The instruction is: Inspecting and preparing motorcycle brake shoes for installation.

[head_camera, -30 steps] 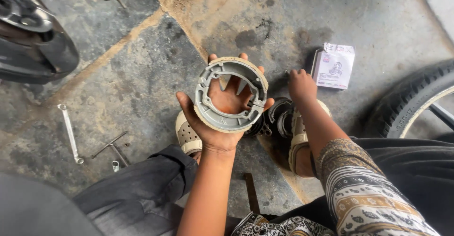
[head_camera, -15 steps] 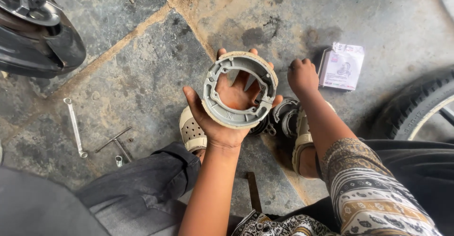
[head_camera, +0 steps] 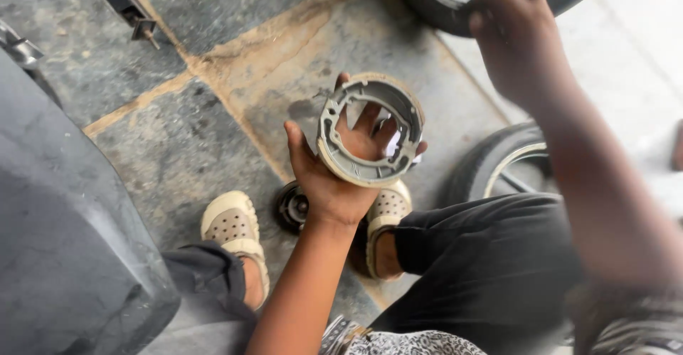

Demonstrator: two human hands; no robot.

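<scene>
Resting flat on the spread left hand (head_camera: 334,177): grey brake-shoe pair (head_camera: 370,131), out of any drum, unfitted; right hand (head_camera: 516,35) raised at one o'clock by a tyre (head_camera: 441,13), grip unclear; black hub part (head_camera: 292,207) on floor at seven o'clock.

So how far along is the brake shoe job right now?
The grey brake shoe set is out and rests in the open left hand. The right hand reaches up toward a tyre. Nothing is fitted yet; a round black part lies on the floor.
</scene>
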